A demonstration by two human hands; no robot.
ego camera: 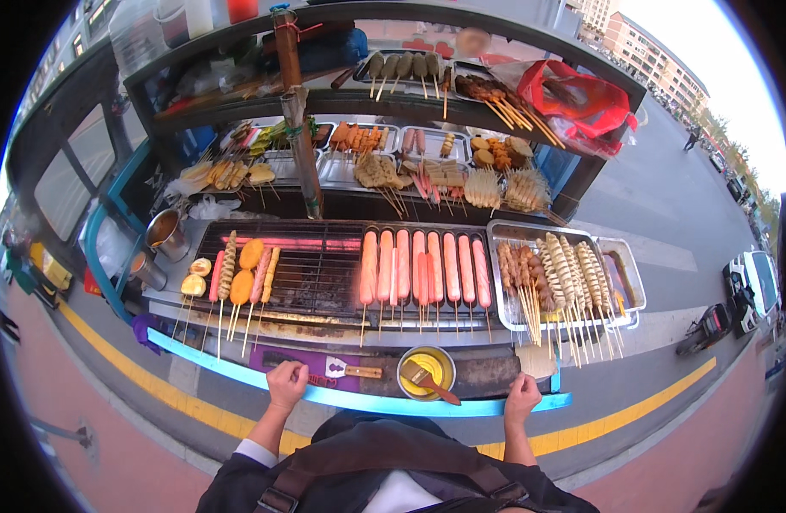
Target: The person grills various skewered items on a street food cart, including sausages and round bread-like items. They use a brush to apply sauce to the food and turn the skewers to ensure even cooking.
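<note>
My left hand, its fingers curled, rests at the blue metal rail of a food cart, left of a scraper with a wooden handle. My right hand, loosely curled, is at the rail's right part, just below a piece of cardboard. Whether either hand grips the rail cannot be told. Between them a metal bowl of yellow liquid holds a basting brush. Beyond lies a grill with skewers at its left, and pink sausages lie in a row at its right.
Right of the grill, a steel tray holds meat and spiral-cut skewers. Metal cups stand at the left. Shelves behind carry trays of skewers and a red plastic bag. A post rises before them. A motorbike stands on the street.
</note>
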